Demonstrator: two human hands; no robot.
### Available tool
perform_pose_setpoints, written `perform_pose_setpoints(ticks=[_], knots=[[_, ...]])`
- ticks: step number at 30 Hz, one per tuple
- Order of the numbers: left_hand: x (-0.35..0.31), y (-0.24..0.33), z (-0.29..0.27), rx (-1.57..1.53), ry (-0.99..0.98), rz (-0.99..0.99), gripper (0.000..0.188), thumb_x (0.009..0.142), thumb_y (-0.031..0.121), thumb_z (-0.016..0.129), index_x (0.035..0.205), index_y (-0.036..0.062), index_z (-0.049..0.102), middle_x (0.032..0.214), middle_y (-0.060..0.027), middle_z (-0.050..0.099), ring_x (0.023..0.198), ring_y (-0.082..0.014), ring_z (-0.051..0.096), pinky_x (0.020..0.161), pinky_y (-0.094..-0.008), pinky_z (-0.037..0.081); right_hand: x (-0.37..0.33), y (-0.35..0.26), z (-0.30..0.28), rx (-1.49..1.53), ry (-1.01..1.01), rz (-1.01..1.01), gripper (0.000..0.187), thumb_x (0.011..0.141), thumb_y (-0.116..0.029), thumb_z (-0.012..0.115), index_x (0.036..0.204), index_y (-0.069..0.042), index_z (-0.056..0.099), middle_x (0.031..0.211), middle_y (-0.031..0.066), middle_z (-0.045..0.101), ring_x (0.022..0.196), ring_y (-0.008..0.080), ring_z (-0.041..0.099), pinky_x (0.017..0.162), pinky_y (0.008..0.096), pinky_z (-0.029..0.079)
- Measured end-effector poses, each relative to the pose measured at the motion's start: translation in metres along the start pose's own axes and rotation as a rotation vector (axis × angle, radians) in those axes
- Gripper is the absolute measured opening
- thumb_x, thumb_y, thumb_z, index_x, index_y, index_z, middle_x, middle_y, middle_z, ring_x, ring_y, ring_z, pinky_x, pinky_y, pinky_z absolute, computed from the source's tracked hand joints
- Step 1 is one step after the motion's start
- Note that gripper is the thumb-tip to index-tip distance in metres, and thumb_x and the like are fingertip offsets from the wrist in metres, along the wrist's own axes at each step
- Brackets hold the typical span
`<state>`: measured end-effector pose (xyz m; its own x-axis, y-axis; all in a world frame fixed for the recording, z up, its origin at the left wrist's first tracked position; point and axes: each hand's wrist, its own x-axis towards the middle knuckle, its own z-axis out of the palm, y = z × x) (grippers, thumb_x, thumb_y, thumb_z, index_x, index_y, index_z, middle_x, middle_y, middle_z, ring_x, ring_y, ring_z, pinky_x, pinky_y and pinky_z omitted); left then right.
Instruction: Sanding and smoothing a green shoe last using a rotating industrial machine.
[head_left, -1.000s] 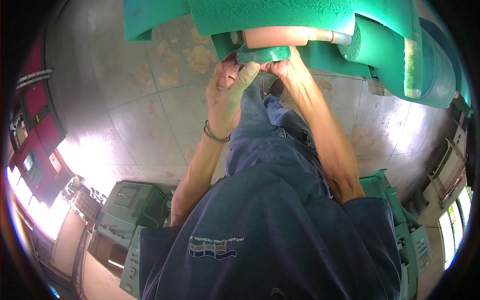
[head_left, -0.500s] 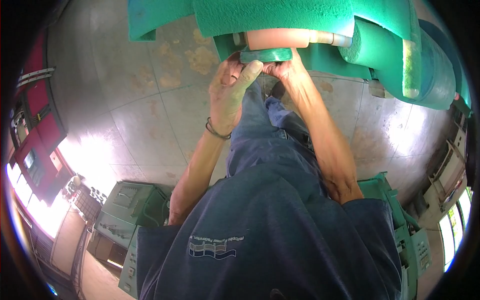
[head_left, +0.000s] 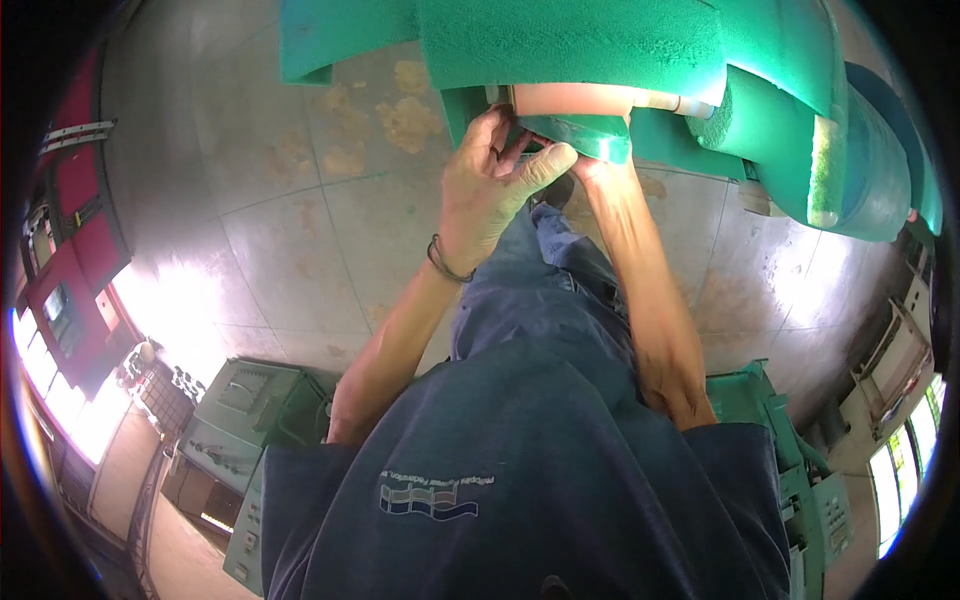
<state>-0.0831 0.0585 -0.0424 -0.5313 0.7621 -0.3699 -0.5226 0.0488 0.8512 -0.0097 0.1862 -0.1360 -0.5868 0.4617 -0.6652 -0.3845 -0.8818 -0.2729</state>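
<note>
Both hands are at a glossy, curved green piece (head_left: 575, 132) just below an orange-pink roller (head_left: 575, 98); its exact kind is unclear. My left hand (head_left: 490, 178) closes around the piece's left end. Its fingers are curled behind and its thumb stretches across the near side. My right hand (head_left: 605, 172) supports the piece's right end from beneath, with most of its fingers hidden. The piece tilts, its right end lower and closer to me. Whether it touches the roller I cannot tell.
A rough-surfaced green machine housing (head_left: 570, 45) overhangs the roller, with a green duct-like part (head_left: 775, 140) curving off to the right. Behind me stand a grey-green machine (head_left: 245, 405) at left and a green one (head_left: 770, 400) at right. The tiled floor (head_left: 270, 250) has worn patches.
The green piece has gone from nearly level to tilted, its right end swinging down towards me. Both hands have shifted slightly right and lower in the picture with it.
</note>
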Motion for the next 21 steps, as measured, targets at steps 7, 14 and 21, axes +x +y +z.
perform_pose_setpoints(ticks=[7,14,21], knots=[[0.006,-0.007,-0.008,-0.038,0.058,-0.011,0.073,0.083,0.017,0.082,0.137,-0.0095,0.041,0.133,-0.0162,0.052,0.127,-0.0223,0.051,0.107,-0.0349,0.044,0.005,0.003,0.014,0.075,-0.044,0.101,0.051,0.101,-0.048,0.045,0.131,-0.006,0.051,0.125,0.0166,0.059,0.113,0.0319,0.059,0.096,0.0506,0.053],[0.002,-0.001,-0.001,0.046,0.008,0.030,0.068,0.084,0.014,0.080,0.136,-0.0092,0.042,0.133,-0.0144,0.053,0.123,-0.0199,0.053,0.106,-0.0333,0.044,-0.001,-0.002,0.004,0.042,0.059,0.075,0.047,0.103,-0.042,0.038,0.132,-0.007,0.051,0.124,0.0153,0.061,0.114,0.0301,0.062,0.093,0.0511,0.055],[-0.016,0.024,0.028,0.190,0.093,0.062,0.084,0.073,0.021,0.090,0.133,-0.0113,0.042,0.124,-0.0136,0.056,0.113,-0.0181,0.058,0.100,-0.0341,0.049,-0.027,-0.006,-0.015,-0.234,-0.038,-0.129,0.032,0.101,-0.022,0.049,0.127,-0.004,0.055,0.115,0.0129,0.066,0.099,0.0250,0.069,0.081,0.0397,0.061]])
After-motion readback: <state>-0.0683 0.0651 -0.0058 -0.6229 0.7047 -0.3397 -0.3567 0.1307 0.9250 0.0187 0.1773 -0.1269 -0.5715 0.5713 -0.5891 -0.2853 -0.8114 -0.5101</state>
